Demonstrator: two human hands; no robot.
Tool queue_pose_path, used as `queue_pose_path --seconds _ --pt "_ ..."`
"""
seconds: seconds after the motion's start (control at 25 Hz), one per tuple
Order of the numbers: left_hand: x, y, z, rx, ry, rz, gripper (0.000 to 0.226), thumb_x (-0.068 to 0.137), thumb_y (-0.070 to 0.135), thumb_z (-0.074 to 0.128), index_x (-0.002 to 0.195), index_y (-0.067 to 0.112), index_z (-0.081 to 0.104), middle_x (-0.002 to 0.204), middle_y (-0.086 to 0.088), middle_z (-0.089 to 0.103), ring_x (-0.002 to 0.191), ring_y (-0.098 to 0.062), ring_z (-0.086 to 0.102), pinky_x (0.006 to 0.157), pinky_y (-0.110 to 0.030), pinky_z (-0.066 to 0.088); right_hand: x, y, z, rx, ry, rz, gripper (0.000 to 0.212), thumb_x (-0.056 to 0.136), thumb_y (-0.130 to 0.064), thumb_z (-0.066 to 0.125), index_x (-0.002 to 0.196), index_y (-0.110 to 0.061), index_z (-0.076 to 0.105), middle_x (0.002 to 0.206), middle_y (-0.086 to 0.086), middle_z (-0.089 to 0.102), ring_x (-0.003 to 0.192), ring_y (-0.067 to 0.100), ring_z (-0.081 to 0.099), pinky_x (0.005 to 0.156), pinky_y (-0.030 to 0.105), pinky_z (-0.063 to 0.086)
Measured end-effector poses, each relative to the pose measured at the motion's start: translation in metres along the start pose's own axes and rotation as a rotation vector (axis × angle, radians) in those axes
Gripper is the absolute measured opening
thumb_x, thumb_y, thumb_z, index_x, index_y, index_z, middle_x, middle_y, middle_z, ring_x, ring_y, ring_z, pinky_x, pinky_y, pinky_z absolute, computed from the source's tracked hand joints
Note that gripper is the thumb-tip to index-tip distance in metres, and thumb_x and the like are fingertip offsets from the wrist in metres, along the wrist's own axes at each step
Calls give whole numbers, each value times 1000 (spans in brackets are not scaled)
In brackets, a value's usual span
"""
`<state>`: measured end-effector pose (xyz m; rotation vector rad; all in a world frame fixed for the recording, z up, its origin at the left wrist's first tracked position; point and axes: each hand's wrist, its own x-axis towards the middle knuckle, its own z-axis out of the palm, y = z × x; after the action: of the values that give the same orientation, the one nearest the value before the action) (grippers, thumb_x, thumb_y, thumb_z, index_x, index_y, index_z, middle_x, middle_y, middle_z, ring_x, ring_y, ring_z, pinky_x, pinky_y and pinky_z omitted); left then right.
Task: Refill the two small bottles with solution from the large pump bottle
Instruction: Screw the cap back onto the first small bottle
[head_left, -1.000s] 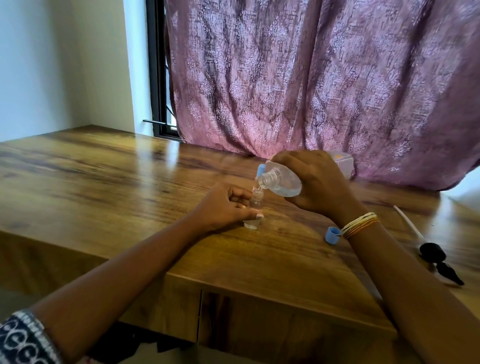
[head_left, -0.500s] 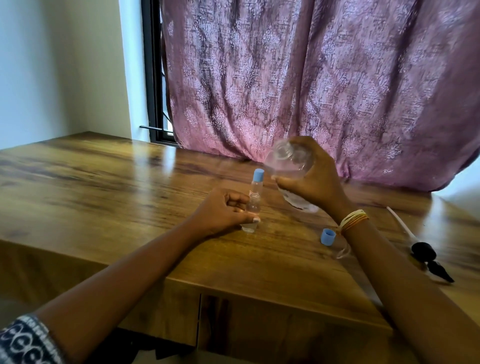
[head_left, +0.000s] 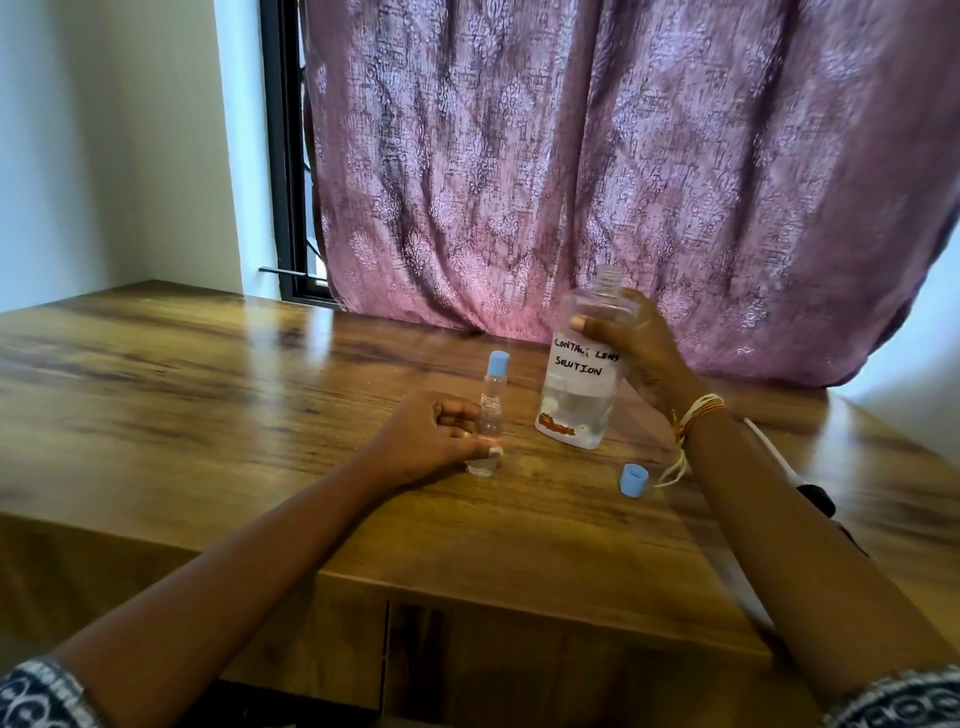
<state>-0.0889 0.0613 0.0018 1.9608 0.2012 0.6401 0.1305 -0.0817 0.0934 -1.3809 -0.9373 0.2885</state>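
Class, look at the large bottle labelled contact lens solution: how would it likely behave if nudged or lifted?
The large bottle has no cap, so a tip would probably spill. It looks under half full, so likely light. The right hand grips its clear plastic wall, which may flex.

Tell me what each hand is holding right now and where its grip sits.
The left hand holds a small bottle low on its body. The right hand holds the big bottle around its upper body, below the open neck.
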Motion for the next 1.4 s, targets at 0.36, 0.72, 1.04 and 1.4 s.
queue_pose_path --seconds 0.36,0.72,1.04,1.4 --pt "1 -5 2 -2 2 23 34 66 18 86 97 22 75 86 10 78 77 -9 75 65 -17 56 -88 12 -17 -601 112 409 14 89 -25 62 91 -11 62 71 1 59 59 12 54 47 23 41" --pt "-2 -3 2 45 3 21 26 63 18 88 83 29 76 79 15 77 71 0 72 63 -10 51 -101 -3 36 -190 -114 148 16 78 0 76 84 -11 66 81 12 67 68 17 68 69 29 59" --pt "-1 -4 3 42 45 8 18 73 28 82 89 23 78 82 6 78 75 -10 74 74 -26 57 -90 -12 88 -283 -8 -252 8 79 -8 77 87 -8 75 89 9 75 76 12 70 75 25 58" --pt "-5 2 3 88 42 30 13 75 25 81 86 31 76 68 20 74 60 9 65 57 -4 43 -81 -21 83 -594 -228 -255 13 81 -10 75 94 -11 75 88 3 74 77 8 67 73 19 54"
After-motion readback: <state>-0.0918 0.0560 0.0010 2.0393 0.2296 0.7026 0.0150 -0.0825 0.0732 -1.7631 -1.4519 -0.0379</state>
